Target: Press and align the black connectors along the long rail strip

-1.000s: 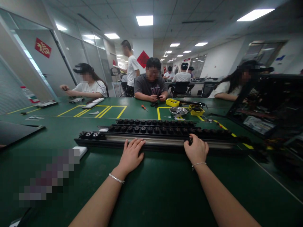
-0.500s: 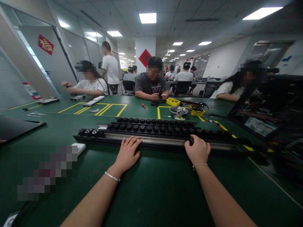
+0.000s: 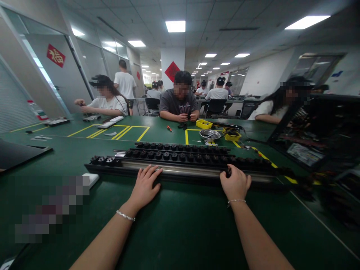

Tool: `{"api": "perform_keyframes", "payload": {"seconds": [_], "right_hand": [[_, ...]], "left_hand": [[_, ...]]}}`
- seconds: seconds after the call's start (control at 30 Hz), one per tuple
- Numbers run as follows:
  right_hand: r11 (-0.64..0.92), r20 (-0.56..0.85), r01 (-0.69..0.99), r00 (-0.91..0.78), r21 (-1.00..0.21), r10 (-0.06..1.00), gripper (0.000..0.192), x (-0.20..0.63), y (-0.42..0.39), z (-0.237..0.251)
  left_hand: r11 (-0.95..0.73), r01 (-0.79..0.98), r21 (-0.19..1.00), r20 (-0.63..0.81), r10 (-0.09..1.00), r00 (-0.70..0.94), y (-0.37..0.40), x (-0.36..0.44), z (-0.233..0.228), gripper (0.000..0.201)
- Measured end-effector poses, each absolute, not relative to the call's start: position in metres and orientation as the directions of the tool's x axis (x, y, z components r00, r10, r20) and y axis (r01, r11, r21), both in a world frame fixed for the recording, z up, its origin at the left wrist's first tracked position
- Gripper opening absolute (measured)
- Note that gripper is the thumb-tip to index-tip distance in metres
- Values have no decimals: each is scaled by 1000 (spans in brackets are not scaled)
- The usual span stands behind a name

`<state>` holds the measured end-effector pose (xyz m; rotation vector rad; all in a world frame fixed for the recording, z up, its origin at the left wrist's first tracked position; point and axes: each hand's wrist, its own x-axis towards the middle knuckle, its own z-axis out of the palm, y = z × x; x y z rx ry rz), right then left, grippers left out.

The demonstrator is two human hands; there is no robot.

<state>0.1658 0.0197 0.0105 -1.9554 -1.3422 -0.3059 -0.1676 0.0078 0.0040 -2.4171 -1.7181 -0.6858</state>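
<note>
A long black power-strip housing (image 3: pixel 180 177) with a bare silvery channel lies across the table before me. Some black socket modules (image 3: pixel 102 160) sit at its left end. My left hand (image 3: pixel 146 184) rests on the near edge of this housing, fingers spread and holding nothing. Further right, my right hand (image 3: pixel 234 180) has thumb and fingers closed around a small black socket module (image 3: pixel 229 171) at the channel; the fingers partly hide it. Just behind lie more black strips (image 3: pixel 174 155) lined with rows of round sockets.
On the green table (image 3: pixel 180 232) are a yellow bin (image 3: pixel 204 124), a metal bowl (image 3: pixel 210 134), an orange screwdriver (image 3: pixel 170 129) and white power strips (image 3: pixel 111 122). An open black computer case (image 3: pixel 306 146) stands at right. A co-worker (image 3: pixel 180 101) sits opposite; others sit at both sides.
My left hand has shifted slightly left along the housing. My right hand stays at nearly the same spot. The co-worker opposite no longer holds up the dark pronged pieces; the standing person has turned away.
</note>
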Motion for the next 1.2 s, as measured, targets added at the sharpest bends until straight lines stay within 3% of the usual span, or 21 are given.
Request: {"api": "perform_keyframes", "payload": {"seconds": [0.33,0.53,0.77,1.2], "right_hand": [[-251,464,876,438,-411,770,43,168,18,23],[-218,508,917,370,-334,778,41,176,18,22],[-220,542,908,393,-356,743,44,179,20,15],[-226,481,900,395,-372,783,43,187,17,21]], "left_hand": [[-374,907,195,433,862,263,7,-170,5,52],[-365,910,198,426,868,255,8,-168,5,51],[-332,925,183,417,879,233,10,-162,6,51],[-322,928,185,426,878,220,13,-160,6,51]]}}
